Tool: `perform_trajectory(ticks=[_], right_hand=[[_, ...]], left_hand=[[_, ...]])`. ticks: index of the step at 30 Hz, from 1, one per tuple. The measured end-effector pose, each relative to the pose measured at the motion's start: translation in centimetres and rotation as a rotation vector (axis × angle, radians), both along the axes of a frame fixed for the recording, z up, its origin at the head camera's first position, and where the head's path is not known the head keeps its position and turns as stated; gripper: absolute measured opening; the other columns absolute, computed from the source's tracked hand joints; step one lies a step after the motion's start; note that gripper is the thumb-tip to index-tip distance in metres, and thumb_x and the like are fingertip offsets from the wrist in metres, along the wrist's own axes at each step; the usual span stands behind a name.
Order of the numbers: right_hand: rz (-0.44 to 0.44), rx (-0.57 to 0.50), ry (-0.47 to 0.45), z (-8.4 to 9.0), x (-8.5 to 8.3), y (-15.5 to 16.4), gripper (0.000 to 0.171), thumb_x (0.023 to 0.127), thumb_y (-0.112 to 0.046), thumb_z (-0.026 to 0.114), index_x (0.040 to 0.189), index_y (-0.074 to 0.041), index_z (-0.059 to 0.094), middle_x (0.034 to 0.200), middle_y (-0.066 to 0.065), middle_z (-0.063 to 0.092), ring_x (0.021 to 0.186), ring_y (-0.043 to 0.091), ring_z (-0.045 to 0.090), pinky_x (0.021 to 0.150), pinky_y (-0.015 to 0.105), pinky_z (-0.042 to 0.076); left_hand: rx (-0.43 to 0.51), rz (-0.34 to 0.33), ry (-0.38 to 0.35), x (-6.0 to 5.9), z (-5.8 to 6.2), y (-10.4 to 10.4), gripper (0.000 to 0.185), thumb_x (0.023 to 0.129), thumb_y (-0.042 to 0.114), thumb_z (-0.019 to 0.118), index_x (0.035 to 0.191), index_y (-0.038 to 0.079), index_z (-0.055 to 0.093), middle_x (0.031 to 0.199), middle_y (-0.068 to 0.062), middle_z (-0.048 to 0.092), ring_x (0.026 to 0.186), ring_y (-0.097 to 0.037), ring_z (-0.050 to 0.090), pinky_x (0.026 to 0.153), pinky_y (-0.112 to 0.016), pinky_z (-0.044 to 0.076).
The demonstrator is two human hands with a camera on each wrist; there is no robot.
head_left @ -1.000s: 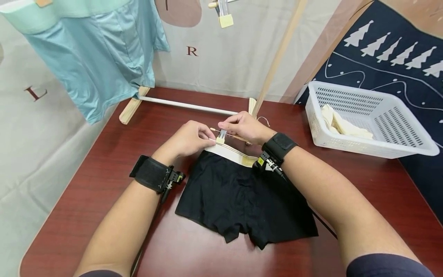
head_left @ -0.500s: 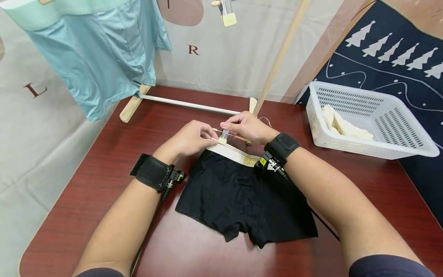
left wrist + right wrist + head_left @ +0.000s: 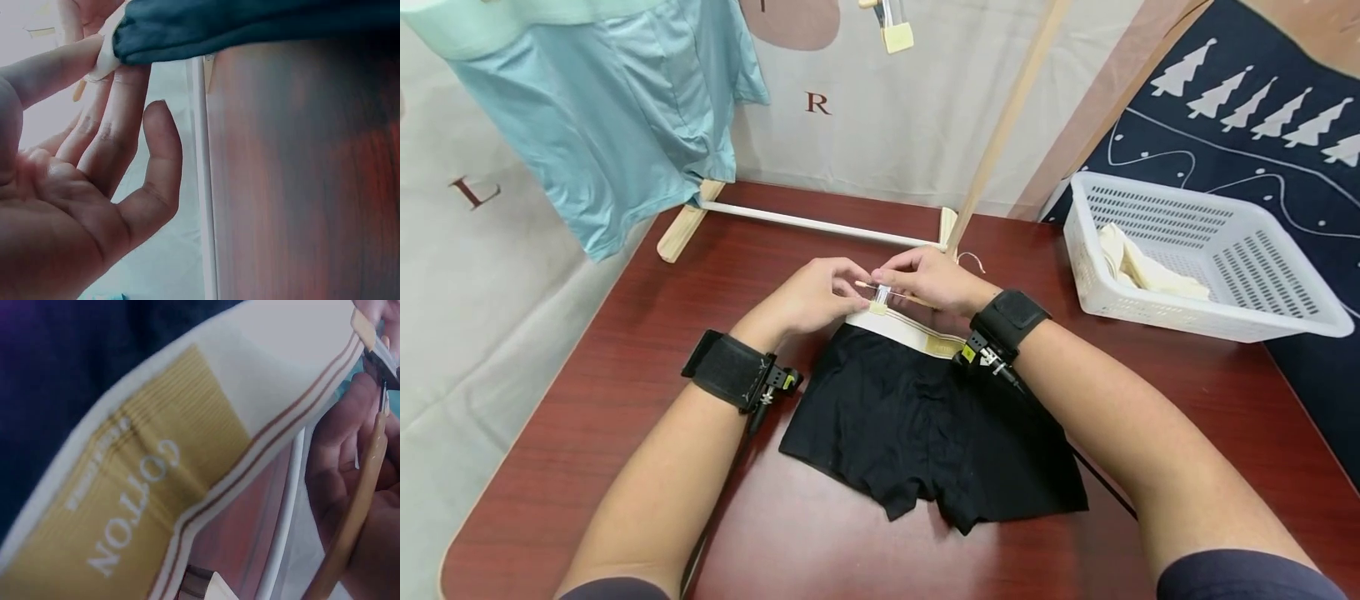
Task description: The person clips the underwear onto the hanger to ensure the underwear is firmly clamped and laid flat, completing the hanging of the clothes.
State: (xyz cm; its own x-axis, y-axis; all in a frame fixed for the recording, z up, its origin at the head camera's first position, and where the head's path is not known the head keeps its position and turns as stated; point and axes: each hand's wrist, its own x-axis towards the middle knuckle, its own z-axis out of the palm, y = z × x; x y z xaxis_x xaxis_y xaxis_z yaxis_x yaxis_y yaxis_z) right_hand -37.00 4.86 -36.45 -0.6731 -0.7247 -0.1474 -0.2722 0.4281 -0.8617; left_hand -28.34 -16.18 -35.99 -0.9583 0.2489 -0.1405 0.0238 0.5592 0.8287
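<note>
Black boxer shorts (image 3: 917, 417) lie on the table, their white waistband (image 3: 898, 332) towards the back. My left hand (image 3: 812, 298) pinches the waistband's left corner between thumb and fingers; the left wrist view shows the white band (image 3: 106, 56) there. My right hand (image 3: 928, 279) pinches the top of a clear hanger clip (image 3: 878, 302), whose cream tip sits over the waistband beside my left thumb. In the right wrist view the cream tip (image 3: 362, 328) overlaps the band's edge, and the hanger's wooden bar (image 3: 356, 512) passes in front of my right palm.
Light-blue shorts (image 3: 625, 125) hang at the left on a wooden rack (image 3: 1007, 125) with a white lower bar (image 3: 820, 223). Another clip (image 3: 897, 35) hangs above. A white basket (image 3: 1180, 312) holding cream cloth (image 3: 1150, 271) stands at the right. The hanger's hook (image 3: 973, 261) lies behind my right hand.
My left fingers have spread upward from the waistband to the top of the clip, close to my right fingertips. The right hand has barely shifted, and the shorts lie as before.
</note>
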Motion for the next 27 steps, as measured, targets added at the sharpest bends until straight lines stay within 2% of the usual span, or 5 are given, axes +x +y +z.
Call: perform_trajectory(ticks=[7, 11, 19, 22, 27], right_hand=[[0.03, 0.073, -0.018, -0.4, 0.9, 0.6, 0.03, 0.099, -0.039, 0.062, 0.105, -0.013, 0.076, 0.086, 0.005, 0.07, 0.077, 0.02, 0.064, 0.076, 0.035, 0.053], [-0.015, 0.172, 0.155, 0.9, 1.2, 1.8, 0.035, 0.1, -0.044, 0.058, 0.112, -0.015, 0.075, 0.096, 0.002, 0.073, 0.081, 0.017, 0.064, 0.078, 0.032, 0.051], [-0.506, -0.161, 0.477, 8.0, -2.6, 3.3, 0.032, 0.098, -0.035, 0.062, 0.079, -0.01, 0.062, 0.072, 0.001, 0.059, 0.066, 0.013, 0.056, 0.062, 0.027, 0.043], [-0.553, -0.158, 0.444, 11.3, -5.2, 2.9, 0.028, 0.097, -0.038, 0.064, 0.109, -0.014, 0.061, 0.093, -0.004, 0.059, 0.073, 0.009, 0.057, 0.067, 0.024, 0.045], [-0.324, -0.007, 0.321, 13.6, -8.4, 1.2, 0.072, 0.099, -0.042, 0.057, 0.158, -0.021, 0.02, 0.144, 0.012, 0.047, 0.093, 0.014, 0.059, 0.077, 0.027, 0.049]], left_hand=[[-0.018, -0.042, -0.001, -0.1, -0.6, 0.9, 0.035, 0.094, 0.021, 0.07, 0.125, 0.009, 0.06, 0.11, -0.012, 0.072, 0.104, -0.024, 0.066, 0.083, -0.035, 0.05], [-0.01, -0.059, -0.004, -0.4, -1.2, 1.4, 0.045, 0.093, 0.017, 0.071, 0.134, 0.011, 0.053, 0.11, -0.013, 0.072, 0.103, -0.024, 0.067, 0.083, -0.036, 0.051], [-0.165, -0.039, -0.025, -0.1, -2.3, -1.1, 0.053, 0.098, 0.035, 0.063, 0.144, 0.011, 0.048, 0.115, -0.014, 0.064, 0.103, -0.028, 0.062, 0.087, -0.042, 0.05], [-0.199, -0.056, -0.042, -0.4, -2.9, -2.1, 0.051, 0.1, 0.035, 0.059, 0.143, 0.01, 0.049, 0.11, -0.015, 0.064, 0.098, -0.027, 0.061, 0.087, -0.043, 0.049], [-0.313, -0.131, -0.01, -1.8, -3.7, -3.0, 0.032, 0.103, 0.035, 0.053, 0.117, 0.011, 0.068, 0.101, -0.007, 0.067, 0.091, -0.02, 0.059, 0.086, -0.039, 0.047]])
